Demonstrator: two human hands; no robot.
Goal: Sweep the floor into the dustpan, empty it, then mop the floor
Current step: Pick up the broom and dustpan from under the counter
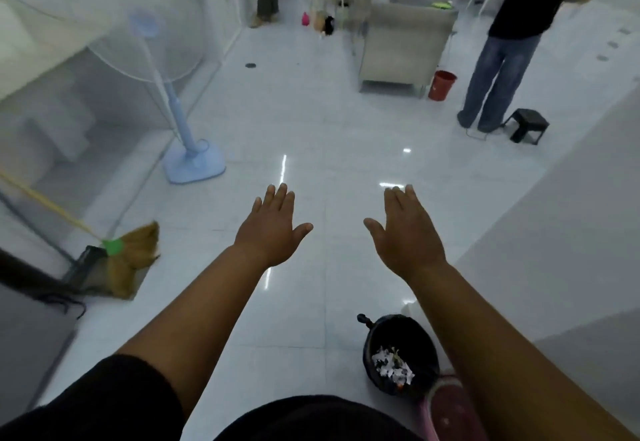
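Both arms are reaching forward over the tiled floor. The left hand and right hand are hanging palm-down with the fingers straight and spread, gripping nothing.

- The straw broom is leaning at the floor's left edge, its bristles resting in the dark dustpan.
- The black bin is sitting at the floor's near-right edge, just beside my pink slipper, with torn paper scraps lying in it.
- I'm spotting no scraps on the open tiles, so I'm judging the sweeping and emptying done and the mopping due.
- No mop is showing plainly. Dark strands are trailing at the near-left corner, and I cannot tell what they are.
- A red bucket is standing toward the far-right side, beside the grey armchair.

For the mopping step, I'm planning to:
- fetch the mop with both hands well apart on its handle;
- work backward from the far end so I'm not treading on wet tile;
- steer round the blue fan base and its cord, the black stool, and the bystander in jeans.

The glossy tile is already reflecting the lights, and I'm expecting it to be slippery when wet.
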